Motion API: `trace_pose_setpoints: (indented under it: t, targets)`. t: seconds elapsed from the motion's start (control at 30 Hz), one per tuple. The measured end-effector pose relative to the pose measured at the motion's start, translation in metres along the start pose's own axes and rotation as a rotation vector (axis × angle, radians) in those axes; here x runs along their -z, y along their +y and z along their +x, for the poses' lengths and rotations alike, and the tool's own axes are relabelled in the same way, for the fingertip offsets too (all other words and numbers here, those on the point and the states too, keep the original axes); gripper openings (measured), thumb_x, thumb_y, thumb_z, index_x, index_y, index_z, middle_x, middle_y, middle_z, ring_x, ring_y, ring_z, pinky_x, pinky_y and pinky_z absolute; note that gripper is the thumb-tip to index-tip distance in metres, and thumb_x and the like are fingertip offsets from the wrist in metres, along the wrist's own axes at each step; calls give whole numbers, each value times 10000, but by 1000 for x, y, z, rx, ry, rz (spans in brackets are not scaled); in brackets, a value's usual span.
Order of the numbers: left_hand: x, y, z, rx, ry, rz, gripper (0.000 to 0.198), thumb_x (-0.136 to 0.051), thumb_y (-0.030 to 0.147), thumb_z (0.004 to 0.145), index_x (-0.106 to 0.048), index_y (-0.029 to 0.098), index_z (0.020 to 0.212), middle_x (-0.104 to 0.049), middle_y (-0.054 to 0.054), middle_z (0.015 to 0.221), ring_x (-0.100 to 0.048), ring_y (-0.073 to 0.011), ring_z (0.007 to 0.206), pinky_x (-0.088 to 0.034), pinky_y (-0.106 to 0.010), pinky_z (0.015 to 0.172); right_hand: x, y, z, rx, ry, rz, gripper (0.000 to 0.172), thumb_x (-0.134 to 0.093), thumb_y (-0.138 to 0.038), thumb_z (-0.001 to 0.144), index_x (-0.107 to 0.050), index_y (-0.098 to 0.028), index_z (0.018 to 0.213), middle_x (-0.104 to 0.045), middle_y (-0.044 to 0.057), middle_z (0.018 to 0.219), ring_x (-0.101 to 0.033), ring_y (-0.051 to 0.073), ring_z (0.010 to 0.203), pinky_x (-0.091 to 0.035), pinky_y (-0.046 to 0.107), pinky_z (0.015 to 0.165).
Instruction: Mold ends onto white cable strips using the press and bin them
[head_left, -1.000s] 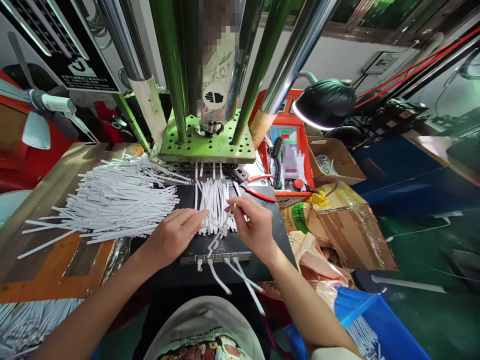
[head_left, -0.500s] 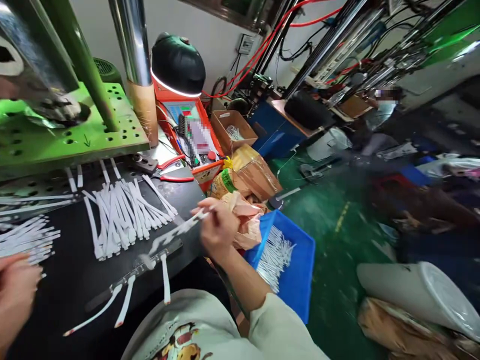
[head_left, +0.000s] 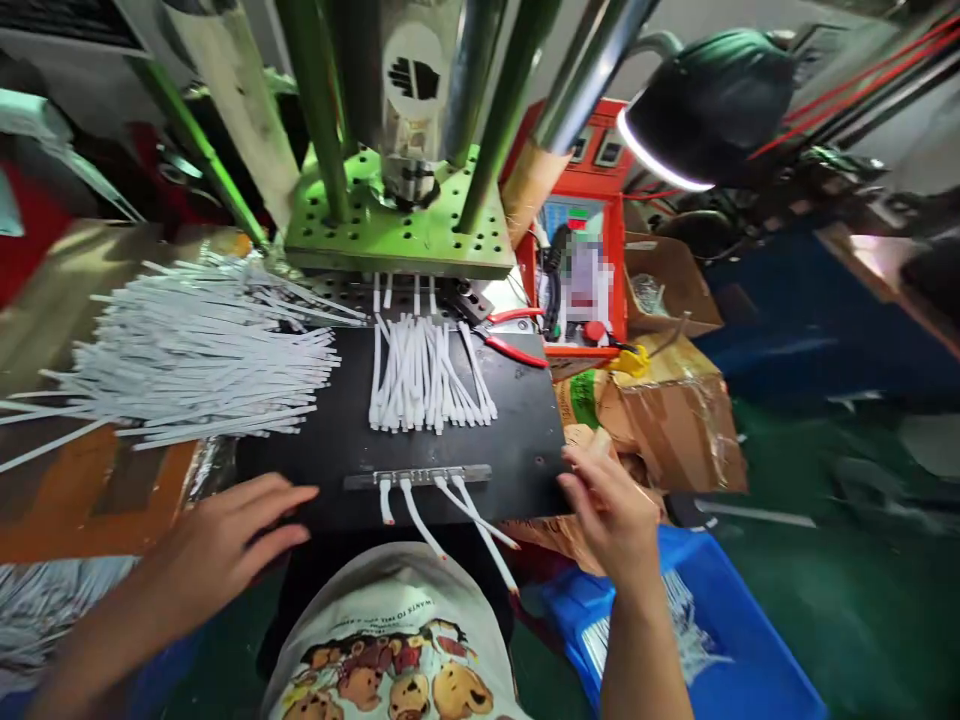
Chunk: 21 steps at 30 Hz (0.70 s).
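Note:
On the black bench top [head_left: 300,470] lies a narrow slotted metal bar [head_left: 476,474]. Several white cable-like strips [head_left: 424,525] are seated in it and hang over the front edge, their tips orange-red. My left hand [head_left: 247,525] hovers left of the bar, fingers stretched out and thumb apart, holding nothing. To the bar's right, near the bench corner, my right hand [head_left: 619,510] has its fingers apart with nothing visible in them. Behind the bar is a row of white strips [head_left: 424,375] with blocky ends. A larger heap of white strips [head_left: 202,350] spreads at the left.
A green press plate [head_left: 405,250] stands at the back, with strips poking out below. Red-handled pliers [head_left: 517,350] lie right of the row, before an orange control box [head_left: 615,250]. A lamp [head_left: 720,110] hangs above. A blue bin [head_left: 750,630] with strips stands low right, near cardboard boxes [head_left: 682,420].
The view has swung left. My right hand, which held white strips by the bar, is now free of them. Several strips now sit in the bar. My left hand has come beside the bar.

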<state>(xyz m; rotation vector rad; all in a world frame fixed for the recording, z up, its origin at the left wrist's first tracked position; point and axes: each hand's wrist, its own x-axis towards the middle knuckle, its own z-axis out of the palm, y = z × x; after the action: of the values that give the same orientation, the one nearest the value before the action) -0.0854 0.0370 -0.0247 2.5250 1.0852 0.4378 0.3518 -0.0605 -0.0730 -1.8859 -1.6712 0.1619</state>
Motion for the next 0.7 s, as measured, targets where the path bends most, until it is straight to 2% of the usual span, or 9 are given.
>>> trace_pose_setpoints:
  t: [0.1, 0.17, 0.23, 0.3, 0.4, 0.43, 0.5, 0.6, 0.7]
  targets:
    - [-28, 33, 41, -159, 81, -229, 340, -461, 287, 1029, -555, 174, 1336, -668, -72, 1009, -651, -121, 856, -516, -175, 765, -27, -70, 19, 379, -205, 297, 370, -554, -207, 954, -612, -270, 1314, -667, 94, 1109, -685, 191, 932, -588, 293, 788]
    - [-47, 50, 61, -274, 192, -309, 271, -488, 214, 1008, -605, 141, 1242, -637, -56, 851, -607, -125, 753, -510, -199, 692, -42, -100, 22, 465, -188, 430, 401, -538, -143, 942, -615, -277, 1312, -654, 81, 1036, -682, 167, 842, -584, 266, 713]
    - [-59, 59, 71, -292, 276, -350, 193, -517, 191, 988, -656, 143, 1112, -593, -36, 759, -558, -124, 681, -485, -213, 627, -50, -113, 21, 436, -120, 521, 381, -543, -98, 918, -663, -270, 1236, -646, 64, 935, -660, 155, 747, -563, 255, 636]
    - [-62, 61, 75, -237, 326, -436, 179, -516, 220, 991, -678, 146, 1001, -579, -37, 756, -545, -119, 666, -471, -217, 616, -50, -112, 26, 366, -69, 593, 336, -553, -80, 901, -701, -261, 1141, -653, 51, 867, -646, 163, 715, -547, 263, 609]
    - [-54, 56, 87, -54, 335, -574, 293, -530, 271, 989, -638, 137, 752, -538, -22, 725, -523, -99, 636, -429, -215, 603, -42, -91, 54, 224, -122, 575, 198, -588, -153, 904, -733, -238, 1007, -676, 34, 803, -634, 169, 684, -517, 262, 588]
    - [-51, 52, 96, 30, 292, -555, 351, -549, 269, 978, -581, 138, 654, -505, -5, 681, -498, -90, 609, -398, -214, 582, -40, -82, 68, 151, -169, 535, 151, -600, -213, 910, -736, -218, 974, -666, 25, 749, -612, 161, 634, -490, 250, 550]
    - [-47, 42, 116, 168, 149, -425, 446, -573, 262, 961, -461, 144, 546, -423, 30, 579, -435, -74, 543, -326, -218, 535, -43, -62, 100, 9, -283, 432, 230, -601, -363, 910, -729, -171, 912, -606, 6, 628, -537, 139, 525, -408, 233, 465]
    - [-44, 24, 138, 241, 10, -238, 465, -600, 297, 954, -428, 156, 546, -363, 50, 510, -393, -79, 488, -281, -234, 508, -57, -40, 138, -50, -337, 202, 368, -577, -493, 870, -696, -153, 795, -541, -9, 537, -473, 133, 474, -355, 244, 461]
    - [-38, 9, 130, 266, 24, -137, 268, -680, 233, 899, -532, 150, 691, -484, 19, 622, -481, -124, 579, -307, -256, 551, -73, -37, 150, 59, -303, -19, 335, -563, -465, 873, -693, -157, 864, -629, 24, 635, -555, 163, 549, -405, 269, 557]
